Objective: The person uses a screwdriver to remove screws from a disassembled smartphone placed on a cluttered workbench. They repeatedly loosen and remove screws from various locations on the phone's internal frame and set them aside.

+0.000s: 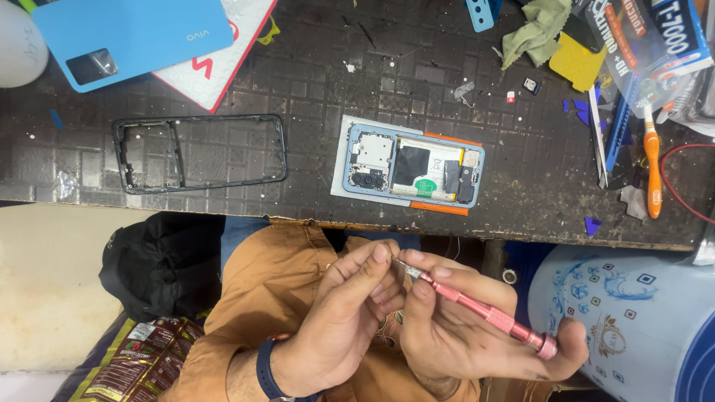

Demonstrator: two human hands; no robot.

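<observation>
Right hand (462, 327) pinching pink screwdriver (484, 313), left hand (350, 313) fingers pinched at its tip, opened phone (410, 167) beyond, black frame (199, 152) left

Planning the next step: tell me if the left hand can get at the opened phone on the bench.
Probably yes: the left hand pinches the screwdriver tip just below the bench edge, and nothing lies between it and the phone.

An opened phone (408, 167) lies mid-counter (313, 89). An empty phone frame (199, 152) lies to its left, a back cover (130, 37) at the far left corner, tools (652, 160) at right. Below the counter edge, both hands (350, 320) meet around a screwdriver (484, 313).
</observation>
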